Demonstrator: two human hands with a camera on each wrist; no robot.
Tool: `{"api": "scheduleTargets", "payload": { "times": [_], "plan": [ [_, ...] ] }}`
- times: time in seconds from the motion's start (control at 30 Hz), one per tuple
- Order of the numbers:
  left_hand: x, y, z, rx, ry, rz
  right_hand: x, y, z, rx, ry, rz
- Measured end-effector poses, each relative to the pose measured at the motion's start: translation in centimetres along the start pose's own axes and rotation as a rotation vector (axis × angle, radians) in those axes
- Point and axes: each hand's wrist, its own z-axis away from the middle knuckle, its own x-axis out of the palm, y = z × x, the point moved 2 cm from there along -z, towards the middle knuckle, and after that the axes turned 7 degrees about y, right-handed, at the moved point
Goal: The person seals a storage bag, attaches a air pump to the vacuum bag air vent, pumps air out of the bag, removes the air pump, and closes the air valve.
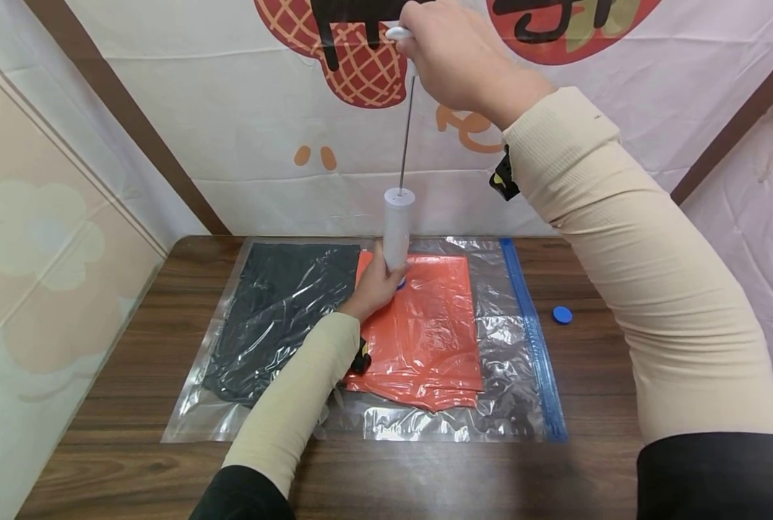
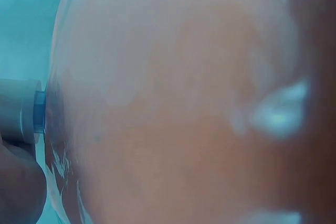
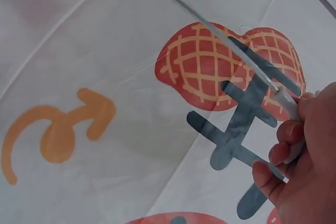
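Note:
A white hand pump (image 1: pixel 396 230) stands nearly upright on a clear vacuum storage bag (image 1: pixel 497 332). My left hand (image 1: pixel 375 290) grips the lower part of its barrel, close to a blue valve (image 1: pixel 401 284). High above, my right hand (image 1: pixel 454 61) holds the white pump handle (image 1: pixel 398 33), with the thin metal rod (image 1: pixel 407 137) drawn far out of the barrel. The right wrist view shows fingers curled round that handle (image 3: pixel 286 102). Inside the bag lie a folded black item (image 1: pixel 289 310) and a folded orange-red item (image 1: pixel 425 332). Shiny film fills most of the left wrist view.
A round blue cap (image 1: pixel 562 315) lies on the wooden table (image 1: pixel 594 469), right of the bag's blue zip edge (image 1: pixel 534 347). A printed white fabric backdrop (image 1: pixel 243 130) hangs behind the table, with more fabric at both sides.

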Motion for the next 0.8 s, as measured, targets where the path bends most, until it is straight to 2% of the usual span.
{"api": "scheduleTargets", "payload": {
  "times": [0.47, 0.6, 0.8],
  "plan": [
    [0.0, -0.1, 0.0, 0.003, 0.001, -0.002, 0.6, 0.3, 0.2, 0.010, -0.001, -0.017],
    [0.0, -0.2, 0.1, -0.010, -0.003, -0.007, 1.8, 0.2, 0.4, 0.004, -0.042, -0.052],
    [0.1, -0.2, 0.2, -0.019, -0.008, -0.003, 4.1, 0.0, 0.9, -0.011, -0.108, -0.035]
  ]
}}
